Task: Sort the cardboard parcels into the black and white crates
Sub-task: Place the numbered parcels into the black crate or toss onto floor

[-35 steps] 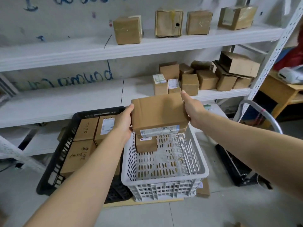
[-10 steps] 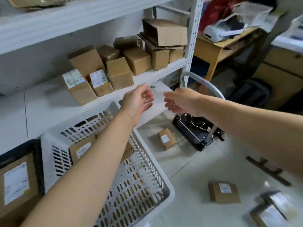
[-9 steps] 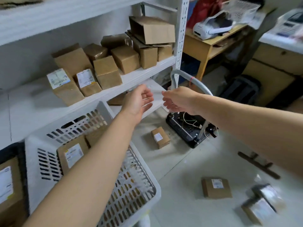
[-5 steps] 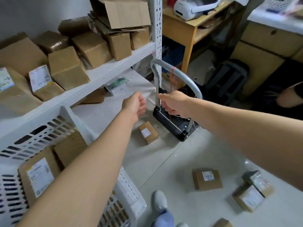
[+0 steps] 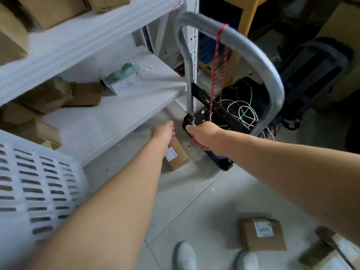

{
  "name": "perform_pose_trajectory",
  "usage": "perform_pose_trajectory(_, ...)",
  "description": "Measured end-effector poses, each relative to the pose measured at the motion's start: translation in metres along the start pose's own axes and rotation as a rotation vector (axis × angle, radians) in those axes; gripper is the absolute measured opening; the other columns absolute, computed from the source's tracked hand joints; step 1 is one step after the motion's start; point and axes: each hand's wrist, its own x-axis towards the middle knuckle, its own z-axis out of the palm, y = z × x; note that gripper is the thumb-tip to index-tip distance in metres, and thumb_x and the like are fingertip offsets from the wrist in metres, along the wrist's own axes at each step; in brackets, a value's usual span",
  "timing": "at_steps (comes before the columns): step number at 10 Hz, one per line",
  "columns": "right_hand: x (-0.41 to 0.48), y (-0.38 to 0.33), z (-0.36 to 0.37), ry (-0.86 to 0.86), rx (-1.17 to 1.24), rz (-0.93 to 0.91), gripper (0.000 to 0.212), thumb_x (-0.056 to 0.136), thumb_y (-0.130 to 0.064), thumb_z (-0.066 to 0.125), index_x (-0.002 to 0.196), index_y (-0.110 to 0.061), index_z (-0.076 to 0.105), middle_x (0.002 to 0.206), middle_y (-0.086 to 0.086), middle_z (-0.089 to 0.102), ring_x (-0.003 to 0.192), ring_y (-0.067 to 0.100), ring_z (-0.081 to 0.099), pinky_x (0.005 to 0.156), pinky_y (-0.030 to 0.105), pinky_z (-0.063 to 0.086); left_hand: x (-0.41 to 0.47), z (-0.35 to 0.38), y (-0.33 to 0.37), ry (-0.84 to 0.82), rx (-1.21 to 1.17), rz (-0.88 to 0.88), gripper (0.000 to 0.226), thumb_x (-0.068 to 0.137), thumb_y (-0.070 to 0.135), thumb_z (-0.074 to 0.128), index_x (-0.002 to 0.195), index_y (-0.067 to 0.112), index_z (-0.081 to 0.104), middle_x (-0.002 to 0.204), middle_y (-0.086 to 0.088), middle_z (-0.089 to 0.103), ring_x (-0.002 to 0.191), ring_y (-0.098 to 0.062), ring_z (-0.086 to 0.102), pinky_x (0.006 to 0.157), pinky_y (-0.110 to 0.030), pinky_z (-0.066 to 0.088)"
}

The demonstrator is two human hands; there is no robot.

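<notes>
A small cardboard parcel with a white label lies on the floor beside the lowest shelf. My left hand reaches down onto its far end, and the fingers are hidden behind the hand. My right hand hovers just right of the parcel with loosely curled fingers and nothing in them. The white crate fills the lower left, blurred. Two more parcels lie on the floor at lower right, one flat and one blurred. The black crate is out of view.
A hand trolley with a grey tube handle and black base holding loose wires stands right behind my right hand. The white shelf carries several parcels at left. My shoes are at the bottom edge.
I have leaned down and forward, and the view has closed in on the floor. Both hands have dropped from shelf height to the small parcel by the trolley.
</notes>
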Motion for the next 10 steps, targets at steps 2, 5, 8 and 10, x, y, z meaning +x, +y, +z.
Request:
perform_pose_trajectory(2,0.099,0.078,0.034,-0.087,-0.098,0.001,0.037,0.097,-0.031,0.046,0.064,-0.016,0.041,0.065,0.000,0.042,0.055,0.011,0.038,0.052,0.021,0.033,0.087,0.020,-0.093,0.087,0.021,-0.024,0.016,0.089,0.020,0.054,0.081,0.007,0.056,0.069,-0.006,0.051,0.060,-0.023,0.049,0.058,-0.024,0.041)
perform_pose_trajectory(5,0.222,0.167,0.105,-0.052,0.066,0.102,0.024,0.096,-0.033,0.048,0.088,-0.010,0.051,0.074,0.003,0.048,0.063,0.015,0.046,0.069,0.031,0.043,0.204,0.014,-0.194,0.052,0.162,0.009,0.019,0.092,0.029,0.056,0.088,0.012,0.061,0.082,-0.003,0.056,0.071,-0.020,0.049,0.072,-0.028,0.037)
perform_pose_trajectory(8,0.330,0.238,0.162,-0.083,0.277,0.224,0.026,0.095,-0.040,0.049,0.101,-0.014,0.050,0.086,0.001,0.049,0.089,0.019,0.050,0.089,0.034,0.048,0.315,0.030,-0.258,0.012,0.432,0.132,0.032,0.095,0.015,0.050,0.126,0.011,0.058,0.116,-0.001,0.057,0.099,-0.016,0.051,0.082,-0.020,0.035)
perform_pose_trajectory(10,0.376,0.266,0.179,-0.080,0.315,0.262,0.025,0.094,-0.042,0.049,0.100,-0.018,0.047,0.090,0.000,0.046,0.095,0.022,0.050,0.094,0.037,0.049,0.372,0.048,-0.274,0.053,0.713,0.267,0.033,0.095,0.010,0.047,0.128,0.007,0.051,0.139,-0.013,0.046,0.118,-0.028,0.052,0.087,-0.024,0.039)
